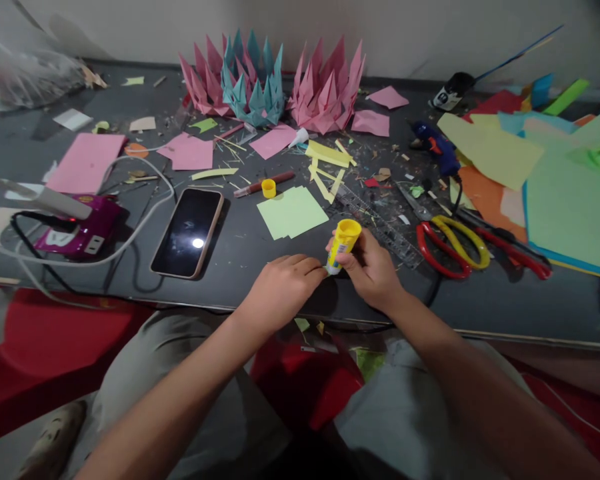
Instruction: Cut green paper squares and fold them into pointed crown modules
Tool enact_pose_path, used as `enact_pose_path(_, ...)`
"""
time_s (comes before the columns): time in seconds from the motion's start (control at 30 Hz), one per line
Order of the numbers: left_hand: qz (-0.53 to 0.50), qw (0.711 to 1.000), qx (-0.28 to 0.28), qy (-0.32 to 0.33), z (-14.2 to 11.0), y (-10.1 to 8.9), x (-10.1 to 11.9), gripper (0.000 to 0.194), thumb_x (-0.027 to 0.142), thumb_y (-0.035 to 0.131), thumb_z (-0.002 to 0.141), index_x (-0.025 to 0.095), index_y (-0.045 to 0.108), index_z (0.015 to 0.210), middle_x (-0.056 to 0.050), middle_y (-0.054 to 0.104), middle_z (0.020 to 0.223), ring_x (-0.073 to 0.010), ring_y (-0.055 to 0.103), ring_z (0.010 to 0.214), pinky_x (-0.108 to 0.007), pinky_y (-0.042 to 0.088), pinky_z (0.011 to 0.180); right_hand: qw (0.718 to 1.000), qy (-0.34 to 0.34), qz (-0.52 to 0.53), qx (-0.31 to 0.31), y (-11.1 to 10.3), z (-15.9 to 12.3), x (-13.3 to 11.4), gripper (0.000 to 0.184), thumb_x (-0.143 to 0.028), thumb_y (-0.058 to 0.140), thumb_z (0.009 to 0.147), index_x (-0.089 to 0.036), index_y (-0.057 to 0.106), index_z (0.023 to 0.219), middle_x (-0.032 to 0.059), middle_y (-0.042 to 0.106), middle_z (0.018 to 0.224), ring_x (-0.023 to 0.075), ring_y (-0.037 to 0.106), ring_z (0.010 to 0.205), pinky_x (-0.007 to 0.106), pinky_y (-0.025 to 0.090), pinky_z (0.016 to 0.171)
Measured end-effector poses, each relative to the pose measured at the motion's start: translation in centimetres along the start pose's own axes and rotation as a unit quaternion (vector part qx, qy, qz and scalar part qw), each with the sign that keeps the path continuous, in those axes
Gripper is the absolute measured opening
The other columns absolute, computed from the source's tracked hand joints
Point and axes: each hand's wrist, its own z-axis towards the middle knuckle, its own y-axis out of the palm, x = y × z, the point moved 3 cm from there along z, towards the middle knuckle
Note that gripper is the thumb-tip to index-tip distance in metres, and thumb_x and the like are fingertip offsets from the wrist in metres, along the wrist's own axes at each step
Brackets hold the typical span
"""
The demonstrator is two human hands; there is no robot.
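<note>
My right hand (pixel 375 270) is closed round a yellow glue stick (pixel 345 241), its base up and its lower end down near the table edge. Beside it, my left hand (pixel 289 287) rests low over the table with its fingers together, tips close to the glue stick's lower end. A pale green sliver shows at those fingertips; what they hold is mostly hidden. The yellow glue cap (pixel 269 189) stands apart, behind light green paper squares (pixel 294 213).
Pink and blue folded-paper crowns (pixel 327 93) stand at the back. A phone (pixel 189 232) and a purple power adapter (pixel 75 233) with cables lie left. Right are scissors (pixel 445 250), a clear ruler (pixel 380 227), a blue glue gun (pixel 435 147) and coloured sheets (pixel 575 193).
</note>
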Motion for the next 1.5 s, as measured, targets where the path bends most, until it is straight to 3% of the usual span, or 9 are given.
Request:
enact_pose_path(0.23,0.005,1.0,0.003,-0.025,-0.1,0.3,0.0,0.011,0.017,0.051,0.086,0.016,0.062,0.088,-0.003,0.064,0.082,-0.0176,0.061,0.077,-0.027,0.047,0.063,0.99,-0.048,-0.127,-0.042,0.1,0.1,-0.5,0.029,-0.043,0.041,0.088,-0.022,0.046,0.107,0.0096,0.065,0.101,0.0236,0.062,0.09,0.034,0.049,0.073)
enact_pose_path(0.5,0.002,1.0,-0.002,-0.031,0.0,0.1,-0.1,0.009,0.017,0.055,0.083,0.016,0.063,0.087,-0.003,0.065,0.084,-0.0176,0.062,0.078,-0.027,0.047,0.065,0.993,-0.047,-0.095,-0.046,0.1,0.0,-0.4,0.023,-0.04,0.044,0.088,-0.022,0.046,0.102,0.0075,0.064,0.096,0.0221,0.062,0.084,0.032,0.048,0.07)
enact_pose_path(0.63,-0.028,0.999,0.006,-0.036,-0.1,0.1,-0.3,0.012,0.015,0.054,0.083,0.017,0.065,0.088,-0.003,0.065,0.085,-0.0175,0.062,0.078,-0.028,0.048,0.065,0.997,-0.041,-0.054,0.044,-0.7,-0.3,-0.5,0.019,-0.038,0.043,0.088,-0.024,0.045,0.101,0.0053,0.062,0.085,0.0197,0.061,0.074,0.031,0.048,0.063)
enact_pose_path(0.77,-0.084,0.994,0.028,-0.06,-0.3,-0.1,-0.9,0.017,0.012,0.051,0.083,0.017,0.065,0.089,-0.003,0.067,0.09,-0.0176,0.063,0.081,-0.028,0.049,0.067,0.979,-0.055,-0.075,0.183,-4.3,-0.3,-0.6,0.023,-0.034,0.038,0.091,-0.027,0.044,0.112,0.0069,0.059,0.092,0.021,0.059,0.082,0.037,0.048,0.071)
enact_pose_path(0.93,-0.188,0.976,0.031,-0.107,-0.3,-0.5,-1.7,0.016,0.015,0.049,0.084,0.018,0.065,0.088,-0.002,0.066,0.091,-0.0155,0.062,0.083,-0.027,0.049,0.069,0.888,-0.087,-0.447,0.055,-7.6,2.3,-0.9,0.026,-0.023,0.048,0.085,-0.024,0.058,0.109,0.0123,0.058,0.102,0.0325,0.049,0.101,0.053,0.035,0.085)
enact_pose_path(1.1,-0.21,0.97,0.025,-0.117,0.1,-0.5,-1.7,0.015,0.016,0.05,0.084,0.019,0.064,0.089,-0.002,0.066,0.092,-0.0155,0.062,0.084,-0.027,0.048,0.07,0.821,-0.086,-0.564,-0.037,-7.8,6.0,-0.4,0.031,-0.007,0.037,0.085,-0.018,0.066,0.089,0.0139,0.058,0.092,0.0324,0.048,0.1,0.059,0.029,0.087)
enact_pose_path(1.27,-0.198,0.974,0.013,-0.113,0.5,-0.5,-1.6,0.015,0.015,0.051,0.082,0.018,0.064,0.088,-0.002,0.067,0.09,-0.0171,0.062,0.083,-0.027,0.047,0.067,0.738,-0.169,-0.632,-0.163,-6.0,7.3,1.0,0.042,0.004,0.03,0.078,-0.019,0.064,0.071,0.0094,0.058,0.084,0.0277,0.049,0.099,0.053,0.032,0.093)
enact_pose_path(1.37,-0.208,0.97,0.017,-0.122,0.5,-0.5,-1.7,0.014,0.017,0.051,0.083,0.019,0.063,0.089,-0.002,0.067,0.092,-0.0162,0.062,0.083,-0.026,0.046,0.067,0.74,-0.186,-0.613,-0.204,-5.3,6.9,1.4,0.045,0.007,0.03,0.076,-0.023,0.064,0.072,0.0061,0.059,0.085,0.0246,0.048,0.103,0.046,0.034,0.095)
enact_pose_path(1.5,-0.238,0.962,0.017,-0.132,0.5,-0.3,-1.9,0.013,0.017,0.052,0.083,0.02,0.063,0.089,-0.001,0.067,0.091,-0.015,0.061,0.083,-0.025,0.045,0.069,0.797,-0.166,-0.547,-0.196,-5.0,6.0,-0.5,0.044,0.007,0.033,0.078,-0.022,0.065,0.08,0.0075,0.061,0.091,0.0245,0.048,0.106,0.044,0.034,0.094)
